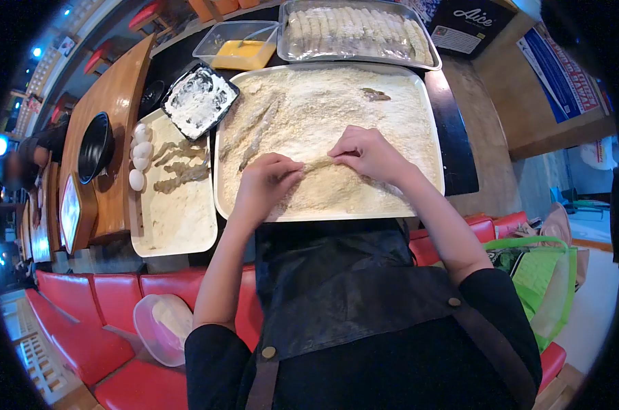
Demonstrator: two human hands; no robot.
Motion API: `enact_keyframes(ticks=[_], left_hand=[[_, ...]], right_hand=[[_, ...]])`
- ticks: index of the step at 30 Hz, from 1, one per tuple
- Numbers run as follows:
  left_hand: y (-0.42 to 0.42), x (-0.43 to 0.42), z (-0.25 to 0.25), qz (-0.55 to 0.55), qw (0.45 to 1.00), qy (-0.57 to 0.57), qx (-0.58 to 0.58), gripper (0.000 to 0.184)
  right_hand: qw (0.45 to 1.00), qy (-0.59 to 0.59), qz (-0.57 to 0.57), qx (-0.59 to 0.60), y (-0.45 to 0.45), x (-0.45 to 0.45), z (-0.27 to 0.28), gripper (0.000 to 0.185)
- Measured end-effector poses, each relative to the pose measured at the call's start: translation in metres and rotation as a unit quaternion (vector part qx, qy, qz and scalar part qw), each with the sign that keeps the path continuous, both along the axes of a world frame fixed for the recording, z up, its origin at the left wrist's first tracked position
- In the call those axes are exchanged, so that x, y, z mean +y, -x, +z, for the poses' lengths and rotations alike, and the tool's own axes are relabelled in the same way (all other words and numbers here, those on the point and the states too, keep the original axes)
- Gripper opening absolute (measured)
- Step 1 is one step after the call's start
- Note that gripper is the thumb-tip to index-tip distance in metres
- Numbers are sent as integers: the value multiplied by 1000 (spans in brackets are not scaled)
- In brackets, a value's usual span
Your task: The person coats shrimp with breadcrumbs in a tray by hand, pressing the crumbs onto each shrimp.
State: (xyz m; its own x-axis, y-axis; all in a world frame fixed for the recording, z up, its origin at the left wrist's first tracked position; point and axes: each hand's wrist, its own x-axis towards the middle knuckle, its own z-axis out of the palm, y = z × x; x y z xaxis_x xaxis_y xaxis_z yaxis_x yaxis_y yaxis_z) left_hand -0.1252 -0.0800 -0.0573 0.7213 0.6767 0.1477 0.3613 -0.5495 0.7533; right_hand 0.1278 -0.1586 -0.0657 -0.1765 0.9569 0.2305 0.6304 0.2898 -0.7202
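A large white tray [440, 164] holds a layer of pale crumbs. Over its front half, my left hand [268, 183] and my right hand [369, 156] pinch the two ends of a crumb-coated shrimp [317, 164], stretched level between them. Two long shrimp [260, 130] lie on the crumbs at the tray's left side, partly dusted. Near the back right, a small grey-brown piece [374, 94] sits in the crumbs. The fingers of both hands are closed at the fingertips.
On a smaller white tray [179, 249] at left lie uncoated shrimp [179, 178] and several eggs [140, 154]. Behind are a black dish of white flour [198, 99], a container of yellow liquid [244, 55] and a covered tray of coated rows [354, 34]. A black bowl [95, 147] stands far left.
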Motion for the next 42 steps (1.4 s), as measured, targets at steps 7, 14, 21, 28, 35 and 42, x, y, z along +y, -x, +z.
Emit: enact_keyframes(ticks=[7, 14, 21, 28, 35, 42], left_hand=[[16, -11, 24, 48, 993, -88, 56, 29], [23, -10, 23, 67, 996, 8, 53, 25], [14, -9, 33, 40, 992, -46, 114, 22], [11, -6, 51, 104, 992, 68, 15, 18], [-31, 9, 97, 96, 993, 6, -64, 18], [-65, 55, 132, 102, 985, -64, -124, 19]], right_hand=[[984, -127, -128, 12, -8, -9, 15, 22], [938, -199, -281, 23, -24, -9, 10, 19], [939, -202, -279, 30, -24, -14, 11, 21], [938, -200, -282, 22, -24, -14, 9, 20], [939, -204, -278, 7, -25, -11, 4, 20], [942, -188, -279, -11, -23, -10, 3, 19]])
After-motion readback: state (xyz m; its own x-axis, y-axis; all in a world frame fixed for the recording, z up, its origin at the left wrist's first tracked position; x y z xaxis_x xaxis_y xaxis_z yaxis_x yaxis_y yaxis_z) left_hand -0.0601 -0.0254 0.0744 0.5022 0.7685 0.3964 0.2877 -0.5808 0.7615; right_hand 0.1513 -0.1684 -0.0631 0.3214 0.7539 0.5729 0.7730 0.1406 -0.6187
